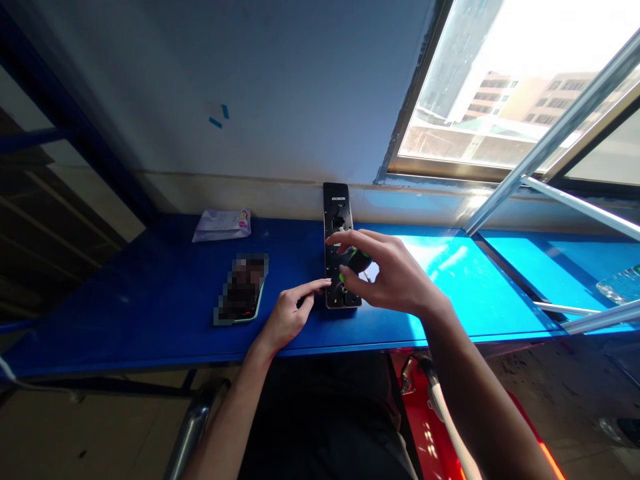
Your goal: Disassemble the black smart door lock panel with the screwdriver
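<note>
A long black panel (337, 212), which looks like the back of a door lock housing with small screws and openings, lies lengthwise on the blue table. My right hand (393, 270) is closed over its middle and grips a green-and-black screwdriver (358, 260), pointed down towards the panel's lower part. Whether the tip touches a screw cannot be made out. At the panel's lower left edge, my left hand (293, 312) rests a stretched-out forefinger on it, with the other fingers partly curled and holding nothing. Part of the panel is hidden behind my right hand.
On the left of the blue table (170, 320) lie a phone (243, 288) and a purple-white soft packet (223, 225). Metal rails (540, 143) slant across the right side, near a clear plastic bottle (623, 283). Wall and window (480, 93) bound the back. Below is a red chair (425, 427).
</note>
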`<control>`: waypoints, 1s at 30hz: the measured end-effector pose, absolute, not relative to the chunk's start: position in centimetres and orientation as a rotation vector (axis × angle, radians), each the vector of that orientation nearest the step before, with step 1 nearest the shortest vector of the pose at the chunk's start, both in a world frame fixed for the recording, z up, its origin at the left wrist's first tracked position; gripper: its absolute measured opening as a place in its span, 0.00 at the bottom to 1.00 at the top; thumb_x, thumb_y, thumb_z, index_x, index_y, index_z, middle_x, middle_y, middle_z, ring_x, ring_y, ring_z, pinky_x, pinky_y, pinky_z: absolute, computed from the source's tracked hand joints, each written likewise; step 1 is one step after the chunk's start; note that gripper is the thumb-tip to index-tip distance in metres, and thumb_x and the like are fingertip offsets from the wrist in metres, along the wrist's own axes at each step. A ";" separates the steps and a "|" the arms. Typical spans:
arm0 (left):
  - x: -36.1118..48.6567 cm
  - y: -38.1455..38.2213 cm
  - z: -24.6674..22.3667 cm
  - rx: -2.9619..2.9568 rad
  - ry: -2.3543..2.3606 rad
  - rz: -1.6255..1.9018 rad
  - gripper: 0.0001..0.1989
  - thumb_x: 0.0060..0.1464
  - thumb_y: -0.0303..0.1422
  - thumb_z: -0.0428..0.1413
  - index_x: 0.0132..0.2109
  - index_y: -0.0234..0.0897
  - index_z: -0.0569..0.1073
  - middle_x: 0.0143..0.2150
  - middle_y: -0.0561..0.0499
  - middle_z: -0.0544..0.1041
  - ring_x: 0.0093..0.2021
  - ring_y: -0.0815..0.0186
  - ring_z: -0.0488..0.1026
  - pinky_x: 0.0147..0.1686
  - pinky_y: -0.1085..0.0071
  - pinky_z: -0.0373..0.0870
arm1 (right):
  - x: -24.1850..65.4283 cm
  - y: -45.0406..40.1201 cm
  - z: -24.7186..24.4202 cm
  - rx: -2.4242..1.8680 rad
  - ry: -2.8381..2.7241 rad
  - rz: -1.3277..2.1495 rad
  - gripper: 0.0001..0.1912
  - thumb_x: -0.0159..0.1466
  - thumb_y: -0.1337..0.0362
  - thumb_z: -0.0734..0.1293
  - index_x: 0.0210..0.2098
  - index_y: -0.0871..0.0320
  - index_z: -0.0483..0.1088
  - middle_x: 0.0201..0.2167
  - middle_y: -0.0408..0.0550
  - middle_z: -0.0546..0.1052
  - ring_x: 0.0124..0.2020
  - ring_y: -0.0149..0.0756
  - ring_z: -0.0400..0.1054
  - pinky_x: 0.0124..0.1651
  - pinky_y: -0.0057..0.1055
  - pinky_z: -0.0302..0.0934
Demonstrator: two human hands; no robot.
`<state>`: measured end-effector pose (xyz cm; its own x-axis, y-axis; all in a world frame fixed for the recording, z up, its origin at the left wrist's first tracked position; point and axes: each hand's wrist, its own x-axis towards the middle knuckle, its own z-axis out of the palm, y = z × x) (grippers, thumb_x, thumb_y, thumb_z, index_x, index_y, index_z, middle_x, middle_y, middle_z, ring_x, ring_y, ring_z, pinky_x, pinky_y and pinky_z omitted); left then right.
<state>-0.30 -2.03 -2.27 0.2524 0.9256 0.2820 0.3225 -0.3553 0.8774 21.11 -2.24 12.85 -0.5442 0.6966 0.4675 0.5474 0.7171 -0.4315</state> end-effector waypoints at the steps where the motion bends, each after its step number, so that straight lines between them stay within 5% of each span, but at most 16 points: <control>1: -0.3 -2.0 -2.3 1.824 1.141 1.091 0.20 0.67 0.31 0.50 0.59 0.41 0.81 0.60 0.51 0.83 0.60 0.55 0.80 0.67 0.56 0.72 | 21.1 -2.2 12.8 -0.952 -2.279 0.302 0.16 0.68 0.62 0.69 0.55 0.55 0.76 0.46 0.50 0.83 0.39 0.37 0.77 0.41 0.31 0.67; 4: -0.3 -2.1 -2.2 1.824 1.141 1.088 0.20 0.67 0.31 0.51 0.59 0.41 0.81 0.60 0.51 0.82 0.60 0.56 0.80 0.68 0.56 0.71 | 21.1 -2.0 12.8 -0.956 -2.261 0.299 0.11 0.72 0.58 0.68 0.47 0.55 0.79 0.41 0.48 0.84 0.36 0.35 0.77 0.40 0.30 0.66; 6: -0.2 -2.1 -2.1 1.823 1.142 1.090 0.20 0.67 0.31 0.51 0.58 0.41 0.82 0.60 0.51 0.83 0.60 0.56 0.80 0.68 0.57 0.71 | 21.1 -1.9 12.8 -0.947 -2.271 0.306 0.10 0.71 0.63 0.67 0.50 0.55 0.78 0.42 0.47 0.84 0.36 0.34 0.77 0.40 0.30 0.65; 10: -0.3 -2.0 -2.2 1.823 1.147 1.098 0.20 0.66 0.31 0.51 0.58 0.41 0.82 0.58 0.51 0.83 0.60 0.55 0.80 0.67 0.57 0.72 | 21.2 -2.1 12.8 -0.939 -2.293 0.312 0.24 0.63 0.72 0.68 0.59 0.56 0.73 0.45 0.47 0.83 0.40 0.36 0.77 0.42 0.31 0.66; 16: -0.3 -2.0 -2.3 1.830 1.143 1.089 0.20 0.67 0.31 0.51 0.59 0.41 0.82 0.60 0.51 0.82 0.60 0.56 0.80 0.67 0.57 0.71 | 20.8 -1.9 12.7 -0.944 -2.262 0.297 0.12 0.72 0.57 0.68 0.44 0.58 0.79 0.37 0.47 0.84 0.32 0.32 0.74 0.36 0.28 0.63; 19: -0.3 -1.9 -2.4 1.831 1.139 1.088 0.20 0.67 0.31 0.50 0.59 0.40 0.81 0.60 0.51 0.82 0.60 0.56 0.80 0.68 0.57 0.71 | 20.9 -1.9 12.7 -0.921 -2.278 0.308 0.12 0.71 0.66 0.66 0.50 0.56 0.78 0.42 0.46 0.84 0.35 0.31 0.75 0.38 0.28 0.64; 22: -0.3 -1.9 -2.4 1.831 1.137 1.092 0.20 0.67 0.31 0.50 0.59 0.40 0.82 0.60 0.51 0.82 0.60 0.56 0.79 0.68 0.57 0.71 | 21.0 -2.1 12.7 -0.910 -2.290 0.317 0.24 0.63 0.72 0.67 0.59 0.56 0.73 0.42 0.45 0.82 0.35 0.32 0.75 0.39 0.28 0.64; 28: -0.3 -2.0 -2.3 1.834 1.136 1.091 0.20 0.67 0.31 0.50 0.59 0.39 0.81 0.60 0.50 0.82 0.60 0.56 0.80 0.68 0.57 0.71 | 20.8 -2.0 12.4 -0.929 -2.235 0.268 0.11 0.71 0.58 0.68 0.43 0.58 0.79 0.36 0.47 0.83 0.32 0.32 0.74 0.38 0.29 0.63; 30: -0.2 -2.0 -2.2 1.833 1.136 1.089 0.20 0.67 0.31 0.50 0.59 0.39 0.81 0.60 0.50 0.82 0.60 0.56 0.80 0.68 0.57 0.71 | 20.8 -1.9 12.4 -0.923 -2.244 0.268 0.10 0.72 0.61 0.67 0.45 0.57 0.79 0.38 0.47 0.84 0.33 0.32 0.74 0.38 0.29 0.63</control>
